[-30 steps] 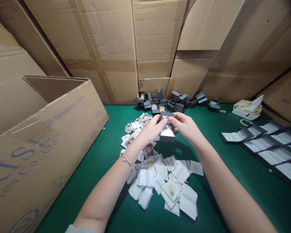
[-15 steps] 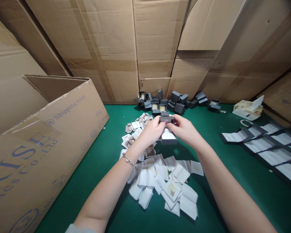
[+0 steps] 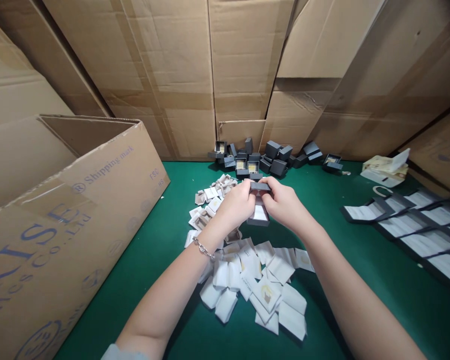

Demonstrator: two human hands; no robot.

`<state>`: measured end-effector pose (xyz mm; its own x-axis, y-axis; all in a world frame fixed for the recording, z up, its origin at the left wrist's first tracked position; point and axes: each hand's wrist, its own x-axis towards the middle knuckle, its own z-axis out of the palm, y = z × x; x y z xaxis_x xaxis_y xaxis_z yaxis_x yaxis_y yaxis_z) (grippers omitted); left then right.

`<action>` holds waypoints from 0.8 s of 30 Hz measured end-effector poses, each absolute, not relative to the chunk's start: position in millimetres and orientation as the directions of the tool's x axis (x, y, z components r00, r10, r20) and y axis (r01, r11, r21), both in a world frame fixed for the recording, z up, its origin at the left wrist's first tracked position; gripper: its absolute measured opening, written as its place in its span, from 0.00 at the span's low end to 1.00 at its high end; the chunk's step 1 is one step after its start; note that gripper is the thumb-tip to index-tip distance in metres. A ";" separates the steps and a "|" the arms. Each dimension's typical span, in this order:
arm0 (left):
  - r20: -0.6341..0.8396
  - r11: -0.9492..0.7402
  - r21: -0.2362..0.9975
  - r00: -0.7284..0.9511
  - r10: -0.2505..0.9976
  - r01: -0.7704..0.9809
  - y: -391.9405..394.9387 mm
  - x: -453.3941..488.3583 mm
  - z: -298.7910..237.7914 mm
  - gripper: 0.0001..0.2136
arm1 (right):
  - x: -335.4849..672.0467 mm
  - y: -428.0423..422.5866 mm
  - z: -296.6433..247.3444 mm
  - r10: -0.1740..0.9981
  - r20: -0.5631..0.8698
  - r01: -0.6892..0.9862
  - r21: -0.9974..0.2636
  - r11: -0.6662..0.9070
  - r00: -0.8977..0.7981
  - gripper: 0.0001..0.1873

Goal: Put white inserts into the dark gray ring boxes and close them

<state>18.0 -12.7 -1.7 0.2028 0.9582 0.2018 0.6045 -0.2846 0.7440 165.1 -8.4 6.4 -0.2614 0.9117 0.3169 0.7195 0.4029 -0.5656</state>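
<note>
Both hands are closed around a small dark grey box with a white interior, the left hand [image 3: 235, 205] on one side and the right hand [image 3: 285, 205] on the other. Their fingers pinch the box's dark upper part, the lid [image 3: 260, 186], which stands above the white-lined base [image 3: 258, 215]; the hands hide much of the box [image 3: 259, 200], so exactly how the fingers sit on it is hard to tell. The box is held over a green work surface [image 3: 142, 225], and whether its base touches that surface cannot be told. A silver chain bracelet [image 3: 204, 249] circles the left wrist. Nearer the person than the box lies a heap of white paper pieces [image 3: 247, 285], and a second, smaller scatter of them [image 3: 210, 200] lies just left of the box. Beyond the box, a cluster of similar grey boxes [image 3: 270, 157] stands against a wall of cardboard sheets [image 3: 165, 60]. Well left of the box sits a large printed cardboard carton [image 3: 78, 240]. Well right of it lie black folders with white panels [image 3: 408, 235], with a bundle of cream paper [image 3: 384, 170] beyond them.
</note>
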 end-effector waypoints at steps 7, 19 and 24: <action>0.337 -0.362 0.717 0.157 0.928 0.595 -18.6 23.4 -1.9 0.07 | 163.9 -15.2 12.7 0.885 0.409 0.790 -0.455 0.410 -0.223 0.14; 0.363 -0.444 0.710 0.256 0.896 0.546 -15.2 11.6 9.5 0.10 | 160.1 -14.3 10.6 0.862 0.433 0.652 -0.578 0.491 -0.265 0.19; 0.306 -0.400 0.693 0.258 0.917 0.600 -15.6 10.3 7.4 0.13 | 160.7 -15.2 10.1 0.886 0.402 0.709 -0.554 0.437 -0.232 0.15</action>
<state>10.3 -15.6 7.4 0.2580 0.9165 0.3057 0.6000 -0.4000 0.6928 160.7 -15.2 10.1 -0.2322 0.8859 0.4016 0.7090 0.4368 -0.5536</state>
